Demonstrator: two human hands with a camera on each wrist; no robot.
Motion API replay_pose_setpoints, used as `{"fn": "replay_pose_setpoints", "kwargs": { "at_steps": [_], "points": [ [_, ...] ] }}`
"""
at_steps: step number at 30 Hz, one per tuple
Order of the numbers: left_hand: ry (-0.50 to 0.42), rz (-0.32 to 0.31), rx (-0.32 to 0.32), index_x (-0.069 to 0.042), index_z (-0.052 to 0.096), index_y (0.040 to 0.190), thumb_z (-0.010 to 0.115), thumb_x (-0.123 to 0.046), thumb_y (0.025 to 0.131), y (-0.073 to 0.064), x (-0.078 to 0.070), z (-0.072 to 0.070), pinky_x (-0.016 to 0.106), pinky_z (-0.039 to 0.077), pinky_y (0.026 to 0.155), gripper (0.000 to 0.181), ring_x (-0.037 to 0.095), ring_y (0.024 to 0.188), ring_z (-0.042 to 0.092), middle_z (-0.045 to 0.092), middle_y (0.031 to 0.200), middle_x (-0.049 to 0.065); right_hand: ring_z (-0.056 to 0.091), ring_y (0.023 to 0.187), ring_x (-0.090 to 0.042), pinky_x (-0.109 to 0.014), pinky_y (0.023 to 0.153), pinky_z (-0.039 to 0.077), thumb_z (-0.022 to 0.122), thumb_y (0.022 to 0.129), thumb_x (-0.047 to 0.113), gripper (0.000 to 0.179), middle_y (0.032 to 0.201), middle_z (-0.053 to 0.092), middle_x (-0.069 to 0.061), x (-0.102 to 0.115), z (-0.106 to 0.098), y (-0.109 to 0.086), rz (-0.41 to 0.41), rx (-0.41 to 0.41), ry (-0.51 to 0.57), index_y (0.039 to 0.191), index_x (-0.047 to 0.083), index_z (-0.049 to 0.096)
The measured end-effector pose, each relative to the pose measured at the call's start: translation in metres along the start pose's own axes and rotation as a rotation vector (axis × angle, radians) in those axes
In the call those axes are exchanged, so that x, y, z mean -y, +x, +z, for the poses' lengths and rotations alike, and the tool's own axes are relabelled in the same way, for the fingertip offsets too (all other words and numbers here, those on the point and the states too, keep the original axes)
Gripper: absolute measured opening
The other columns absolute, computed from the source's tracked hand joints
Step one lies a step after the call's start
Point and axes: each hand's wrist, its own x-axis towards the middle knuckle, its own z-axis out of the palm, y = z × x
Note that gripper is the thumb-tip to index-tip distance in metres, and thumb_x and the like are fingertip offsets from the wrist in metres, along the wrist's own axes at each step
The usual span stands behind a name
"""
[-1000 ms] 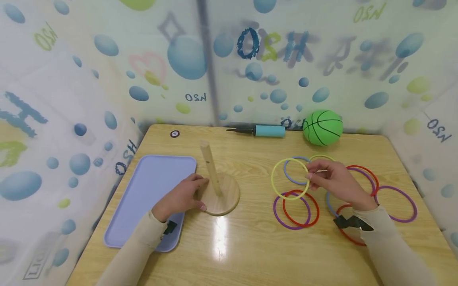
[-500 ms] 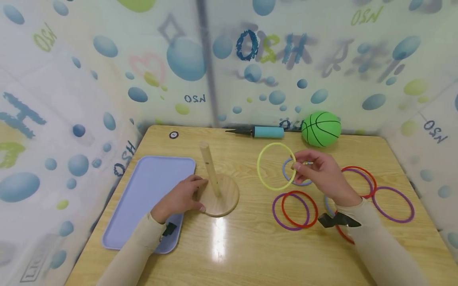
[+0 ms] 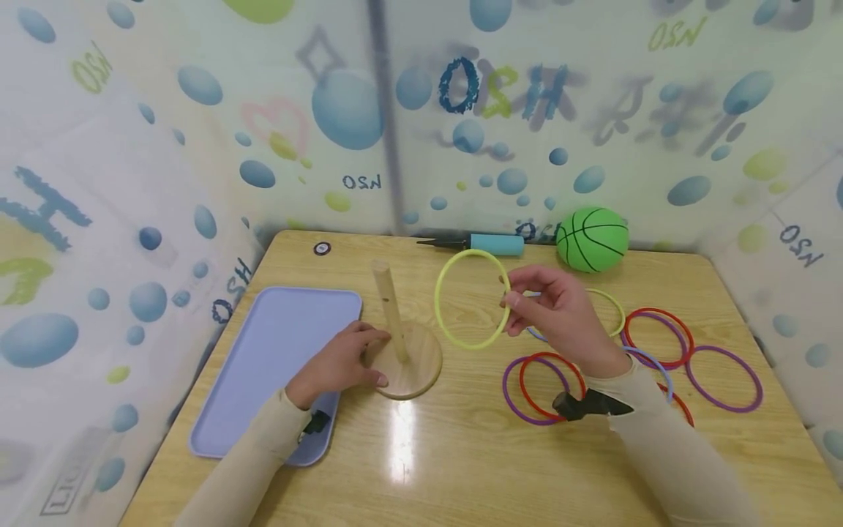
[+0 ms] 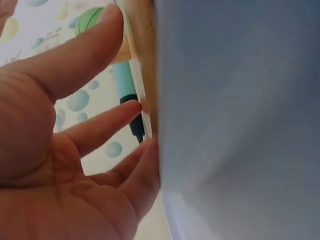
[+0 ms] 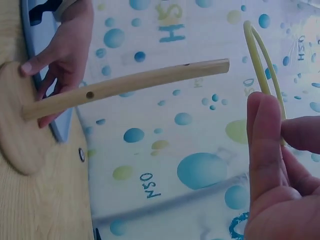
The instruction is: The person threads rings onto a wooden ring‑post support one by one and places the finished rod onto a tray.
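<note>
Between thumb and fingers, my right hand (image 3: 556, 311) pinches a yellow ring (image 3: 438, 300), raised above the table and facing the head camera. The wooden peg stand, with a round base (image 3: 424, 362) and an upright peg (image 3: 388, 307), is left of the ring, apart from it. In the right wrist view the ring (image 5: 257, 62) shows near the tip of the peg (image 5: 150, 82). At the left edge of the base rests my left hand (image 3: 342, 359), its thumb and fingers spread. The left wrist view has these fingers (image 4: 100, 130) loosely extended.
A lilac tray (image 3: 276, 351) lies under the left forearm. Several rings in red, purple, blue and yellow lie at the right, among them a purple ring (image 3: 761, 386). Along the back stand a blue hand pump (image 3: 497, 244) and a green ball (image 3: 593, 238). A small round disc (image 3: 322, 248) lies back left.
My right hand has carried the yellow ring leftward and up, from over the loose rings toward the peg. The left hand has stayed at the base.
</note>
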Motion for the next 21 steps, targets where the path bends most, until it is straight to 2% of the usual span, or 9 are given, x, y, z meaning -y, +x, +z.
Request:
{"fn": "replay_pose_setpoints", "kwargs": {
  "at_steps": [8, 14, 21],
  "points": [
    [0.0, -0.052, 0.0, -0.007, 0.061, 0.145, 0.095, -0.026, 0.079, -0.001, -0.007, 0.003, 0.056, 0.046, 0.112, 0.077, 0.037, 0.134, 0.053, 0.054, 0.146, 0.021, 0.075, 0.069, -0.015, -0.03, 0.065, 0.064, 0.064, 0.101, -0.005, 0.024, 0.096, 0.072, -0.004, 0.007, 0.028, 0.015, -0.016, 0.003, 0.11, 0.118, 0.01, 0.071],
    [0.007, -0.052, -0.005, -0.007, 0.062, 0.144, 0.095, -0.024, 0.079, 0.0, -0.005, 0.003, 0.055, 0.046, 0.112, 0.075, 0.037, 0.134, 0.054, 0.055, 0.145, 0.02, 0.074, 0.068, -0.014, -0.029, 0.064, 0.063, 0.063, 0.101, -0.004, 0.023, 0.094, 0.073, -0.004, 0.008, 0.048, 0.029, -0.024, 0.029, 0.196, 0.118, 0.01, 0.071],
    [-0.002, -0.037, -0.023, -0.006, 0.064, 0.143, 0.095, -0.022, 0.078, 0.0, -0.007, 0.001, 0.055, 0.045, 0.112, 0.074, 0.037, 0.134, 0.054, 0.057, 0.143, 0.021, 0.075, 0.069, -0.015, -0.028, 0.064, 0.063, 0.06, 0.102, -0.004, 0.022, 0.092, 0.071, -0.004, 0.002, 0.068, 0.043, 0.061, 0.031, 0.272, 0.12, 0.006, 0.066]
  ]
}}
